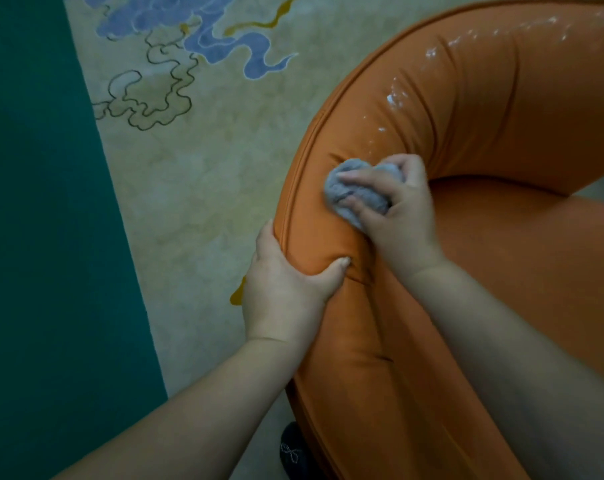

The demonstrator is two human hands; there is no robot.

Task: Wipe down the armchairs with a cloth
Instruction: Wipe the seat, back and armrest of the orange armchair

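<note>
Curved orange upholstered armchair [467, 116]: padded rim creased, white wet flecks along its upper arc. Crumpled grey cloth [352, 194] lies on the rim's inner face, right hand [397, 209] clenched around it. Left hand [286, 282] clasps the rim's outer edge, thumb pressing on top. Patterned beige carpet [196, 174] beneath.

Cloth [354, 195] on armchair [467, 289] rim under right hand [397, 209]; left hand [286, 289] on rim's outer edge.
</note>
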